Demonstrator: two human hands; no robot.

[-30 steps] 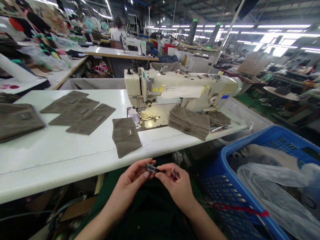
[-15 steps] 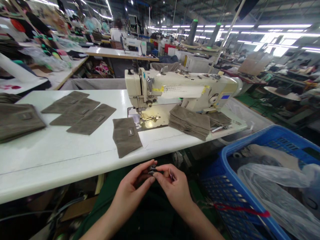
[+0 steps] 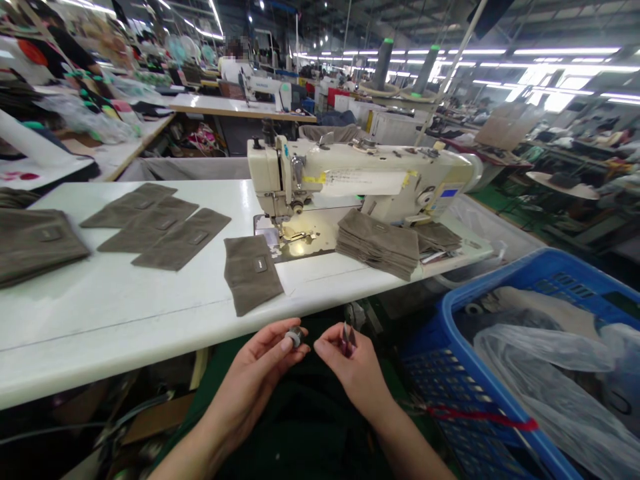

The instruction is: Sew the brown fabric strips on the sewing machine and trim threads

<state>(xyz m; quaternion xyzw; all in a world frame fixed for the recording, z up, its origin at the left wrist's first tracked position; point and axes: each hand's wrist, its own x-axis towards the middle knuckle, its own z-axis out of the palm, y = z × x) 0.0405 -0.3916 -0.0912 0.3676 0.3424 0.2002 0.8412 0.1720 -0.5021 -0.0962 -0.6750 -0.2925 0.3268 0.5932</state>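
My left hand [image 3: 260, 357] pinches a small round metal bobbin [image 3: 295, 336] between thumb and fingertips, in front of the table's edge. Whether a bobbin case is around it I cannot tell. Just to the right, my right hand [image 3: 353, 363] is closed, thumb against forefinger. Small thread snips [image 3: 347, 339] stick up from its fingers, blades upward. A gap separates the two hands. Beyond them, a brown fabric piece [image 3: 253, 275] with a small label lies on the white table [image 3: 165, 333], in front of the sewing machine [image 3: 350, 170].
Stacked brown fabric pieces [image 3: 377, 240] lie right of the needle. Several labelled pieces [image 3: 165, 227] overlap on the left, beside a thicker pile [image 3: 40, 243]. A blue plastic basket [image 3: 450, 313] holding plastic bags stands at my right. A person [image 3: 235, 63] sits farther back.
My hands have moved apart. The bobbin stays in the left hand and now shows more clearly; the right hand has drawn back to the right, with the snips showing upright.
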